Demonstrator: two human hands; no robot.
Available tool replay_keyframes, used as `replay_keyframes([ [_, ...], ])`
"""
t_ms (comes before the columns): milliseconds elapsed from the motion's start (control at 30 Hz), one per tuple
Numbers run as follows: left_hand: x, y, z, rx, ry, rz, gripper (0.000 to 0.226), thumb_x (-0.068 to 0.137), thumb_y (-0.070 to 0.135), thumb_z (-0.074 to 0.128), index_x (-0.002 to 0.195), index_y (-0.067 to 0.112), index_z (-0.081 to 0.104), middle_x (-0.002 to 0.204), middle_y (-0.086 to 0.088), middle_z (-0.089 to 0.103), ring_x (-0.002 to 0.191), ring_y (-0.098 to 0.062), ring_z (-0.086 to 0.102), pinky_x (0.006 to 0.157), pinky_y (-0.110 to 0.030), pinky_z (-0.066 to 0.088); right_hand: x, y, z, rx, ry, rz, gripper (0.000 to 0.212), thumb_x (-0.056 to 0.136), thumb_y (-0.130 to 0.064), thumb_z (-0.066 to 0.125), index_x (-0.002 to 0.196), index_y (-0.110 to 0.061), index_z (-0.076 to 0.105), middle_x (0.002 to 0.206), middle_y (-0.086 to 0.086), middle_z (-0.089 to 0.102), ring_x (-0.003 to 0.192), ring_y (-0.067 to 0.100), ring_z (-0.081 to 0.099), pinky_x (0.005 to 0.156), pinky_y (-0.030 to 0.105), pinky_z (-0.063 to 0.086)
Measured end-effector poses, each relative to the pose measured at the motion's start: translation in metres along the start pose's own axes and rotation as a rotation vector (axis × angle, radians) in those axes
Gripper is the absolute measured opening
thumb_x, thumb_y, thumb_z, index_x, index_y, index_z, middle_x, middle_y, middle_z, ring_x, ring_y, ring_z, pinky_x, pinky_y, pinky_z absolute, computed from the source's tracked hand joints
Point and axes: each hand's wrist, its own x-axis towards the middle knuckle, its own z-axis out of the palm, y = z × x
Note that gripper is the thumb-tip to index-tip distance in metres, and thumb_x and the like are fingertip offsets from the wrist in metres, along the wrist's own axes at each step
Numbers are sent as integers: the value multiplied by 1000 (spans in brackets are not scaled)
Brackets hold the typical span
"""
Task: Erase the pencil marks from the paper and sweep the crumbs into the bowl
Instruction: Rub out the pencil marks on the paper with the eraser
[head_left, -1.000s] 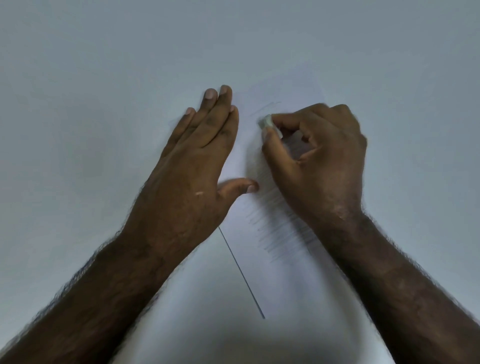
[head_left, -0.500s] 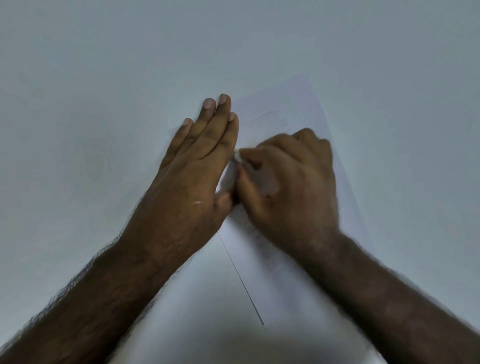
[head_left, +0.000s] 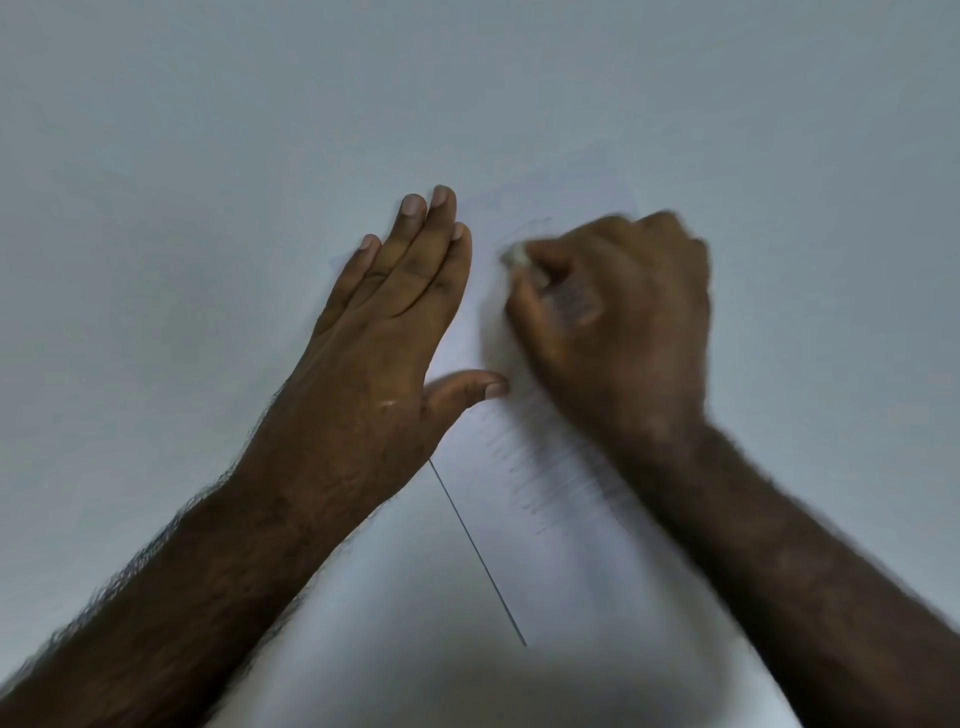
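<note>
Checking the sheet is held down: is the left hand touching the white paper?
Touching. The head view shows the left hand lying flat with straight fingers, its thumb and index finger resting on the left edge of the white paper sheet, no gap visible.

White paper (head_left: 561, 561) with grey pencil marks (head_left: 545, 478), whitish eraser (head_left: 515, 255), pale grey table (head_left: 208, 156)

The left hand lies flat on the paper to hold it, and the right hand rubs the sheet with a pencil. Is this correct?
Not quite. In the head view the right hand pinches a small pale eraser, not a pencil. The rest holds: the left hand lies flat on the paper.
</note>
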Motion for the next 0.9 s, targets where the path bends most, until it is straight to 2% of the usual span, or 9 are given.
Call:
replay_keyframes([
  [100, 1, -2, 0, 4, -13, 5, 92, 99, 59, 55, 169, 9, 20, 179, -4, 6, 166, -16, -2, 134, -36, 1, 14, 10, 1, 1, 78, 98, 12, 93, -30, 72, 88, -24, 80, 84, -6, 75, 84, 28, 64, 82, 45, 47],
  [200, -1, 1, 3, -21, 45, -4, 84, 98, 38, 62, 167, 8, 25, 178, -4, 11, 165, -16, 3, 134, -36, 4, -9, -16, 3, 42, -27, 8, 9, 93, -26, 73, 88, -22, 80, 83, -1, 73, 81, 32, 62, 80, 47, 45],
  [267, -1, 1, 4, -21, 66, 2, 78, 97, 24, 60, 166, 7, 27, 178, -5, 13, 165, -16, 5, 134, -38, 6, -22, -26, 2, 86, -94, -58, 7, 94, -23, 76, 93, -19, 81, 85, 1, 74, 82, 29, 62, 80, 42, 41],
  [333, -1, 0, 3, -16, 47, -3, 81, 99, 34, 60, 167, 7, 26, 178, -5, 11, 165, -17, 3, 134, -38, 6, -13, -18, 2, 61, -67, -49, 7, 93, -26, 76, 94, -22, 82, 86, -2, 74, 82, 28, 63, 81, 40, 39],
  [400, 0, -2, 1, -10, 7, -5, 89, 99, 51, 58, 168, 8, 22, 179, -4, 7, 166, -17, 0, 134, -39, 4, 8, -2, 3, -5, 21, 25, 10, 93, -30, 73, 92, -26, 82, 86, -5, 75, 84, 29, 64, 82, 42, 43],
  [467, 0, -2, 1, -9, -9, -2, 93, 99, 59, 55, 169, 9, 20, 179, -4, 6, 166, -17, -2, 134, -40, 3, 19, 6, 4, 7, 73, 97, 12, 93, -29, 71, 91, -25, 82, 85, -7, 75, 84, 27, 65, 82, 43, 46],
  [667, -1, 2, 3, -45, 58, -10, 82, 100, 46, 54, 167, 7, 26, 178, -6, 12, 165, -17, 4, 134, -39, 7, -11, -22, 5, 71, -47, -28, 9, 93, -26, 75, 90, -20, 81, 84, -1, 73, 81, 29, 63, 80, 42, 42],
  [800, 0, -2, 1, -16, -4, 1, 92, 100, 57, 55, 168, 8, 19, 179, -5, 5, 166, -17, -3, 134, -39, 2, 19, 4, 6, -2, 73, 71, 12, 94, -31, 72, 90, -26, 81, 85, -7, 75, 84, 26, 65, 82, 43, 47],
  [900, 0, 0, 1, -30, 7, -5, 91, 99, 54, 57, 168, 8, 20, 179, -5, 6, 166, -17, -2, 134, -40, 3, 15, -5, 7, 31, 81, 105, 10, 93, -30, 73, 90, -24, 81, 84, -7, 74, 84, 25, 64, 83, 44, 48],
])
